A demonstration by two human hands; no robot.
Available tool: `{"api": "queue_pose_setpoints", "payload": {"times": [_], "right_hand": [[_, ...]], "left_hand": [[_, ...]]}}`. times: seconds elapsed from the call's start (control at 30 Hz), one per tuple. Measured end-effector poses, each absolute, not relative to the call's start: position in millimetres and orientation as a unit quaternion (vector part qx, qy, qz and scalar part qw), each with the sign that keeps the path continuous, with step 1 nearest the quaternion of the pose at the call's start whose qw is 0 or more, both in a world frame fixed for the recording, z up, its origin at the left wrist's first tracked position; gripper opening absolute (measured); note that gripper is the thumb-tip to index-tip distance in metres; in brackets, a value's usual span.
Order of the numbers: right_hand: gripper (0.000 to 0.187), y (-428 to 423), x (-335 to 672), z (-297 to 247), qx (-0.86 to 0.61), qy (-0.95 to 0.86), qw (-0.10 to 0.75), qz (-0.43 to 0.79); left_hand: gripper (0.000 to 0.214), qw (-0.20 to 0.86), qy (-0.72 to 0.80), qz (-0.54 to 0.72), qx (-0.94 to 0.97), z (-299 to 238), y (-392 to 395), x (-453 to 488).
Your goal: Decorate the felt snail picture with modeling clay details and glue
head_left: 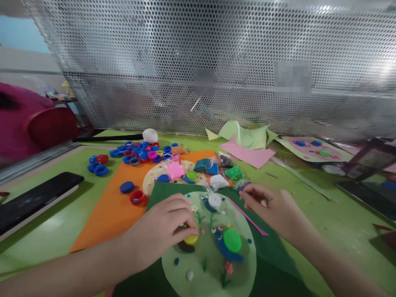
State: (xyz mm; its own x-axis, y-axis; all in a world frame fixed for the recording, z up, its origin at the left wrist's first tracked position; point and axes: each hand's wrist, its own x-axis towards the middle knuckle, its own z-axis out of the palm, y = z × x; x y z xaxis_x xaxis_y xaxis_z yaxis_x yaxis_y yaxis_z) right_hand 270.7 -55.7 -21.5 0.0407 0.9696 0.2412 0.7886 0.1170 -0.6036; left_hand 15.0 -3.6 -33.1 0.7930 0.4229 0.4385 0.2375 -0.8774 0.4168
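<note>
My left hand (168,227) pinches a yellow bottle cap (191,239) against a dark brown clay body (186,247) on a light green paper oval (185,284). That oval lies on dark green paper (275,264). To its right is a blue clay snail (227,249) with a bright green cap (232,241) as shell. A smaller snail with a white cap (214,201) sits above, among clay flowers and dots. My right hand (266,202) is closed at the fingertips on a small packet of purple clay (245,185), partly hidden by the fingers.
Several clay packets (218,181) lie behind the green paper. Loose bottle caps (142,152) are heaped at back left, near orange paper (105,218). A black phone (40,198) lies left; paper scraps (244,142) stand against a perforated metal panel (173,53).
</note>
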Motion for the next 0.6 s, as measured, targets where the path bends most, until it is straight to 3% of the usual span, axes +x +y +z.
{"api": "queue_pose_setpoints", "payload": {"times": [0.27, 0.6], "right_hand": [[0.02, -57.8, 267.0, -18.5, -0.65, -0.677, 0.299, 0.172], [0.018, -59.4, 267.5, -20.0, -0.649, -0.688, 0.277, 0.17]], "left_hand": [[0.019, 0.171, 0.148, 0.299, 0.927, -31.7, -8.3, 19.9], [0.018, 0.102, 0.178, 0.237, 0.95, -26.8, -18.2, 27.5]]}}
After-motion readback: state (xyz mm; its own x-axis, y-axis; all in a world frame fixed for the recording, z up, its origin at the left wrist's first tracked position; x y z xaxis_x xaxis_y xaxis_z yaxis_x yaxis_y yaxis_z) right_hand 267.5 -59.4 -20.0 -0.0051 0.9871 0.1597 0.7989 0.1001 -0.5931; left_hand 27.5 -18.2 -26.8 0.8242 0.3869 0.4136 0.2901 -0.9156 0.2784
